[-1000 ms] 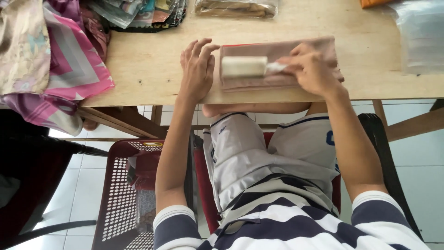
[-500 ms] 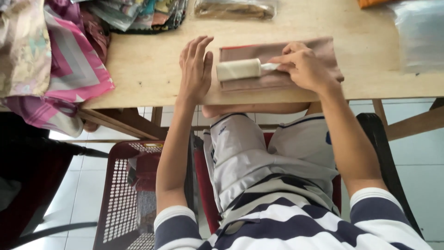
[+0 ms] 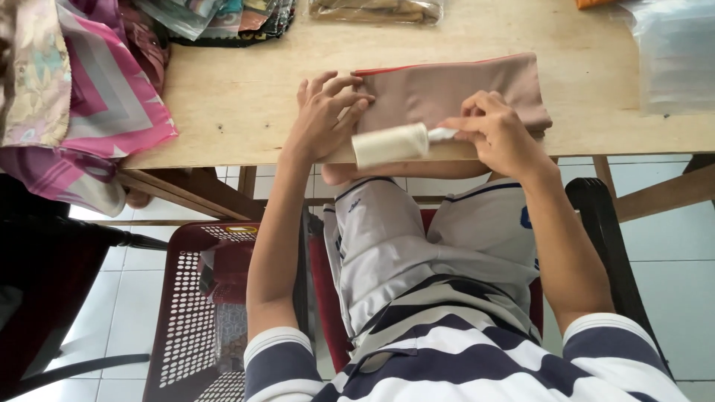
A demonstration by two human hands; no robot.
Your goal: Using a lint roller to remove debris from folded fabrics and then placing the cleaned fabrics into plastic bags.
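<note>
A folded brown cloth [image 3: 454, 89] with a thin red edge lies on the wooden table [image 3: 246, 104] near its front edge. My left hand [image 3: 324, 115] presses flat on the cloth's left end, fingers spread. My right hand [image 3: 495, 134] grips the white handle of a lint roller [image 3: 391, 145]. The roller's pale cylinder sits at the cloth's near edge, just over the table's front edge, between my two hands.
Pink and patterned fabrics [image 3: 82, 89] are piled at the table's left end and hang over it. Bagged cloths [image 3: 223, 15] lie at the back, clear plastic bags [image 3: 674, 52] at the right. A red perforated basket [image 3: 201, 298] stands on the tiled floor at my left.
The roller has travelled from the middle of the cloth toward me, down to its near edge. My left hand has shifted slightly right onto the cloth.
</note>
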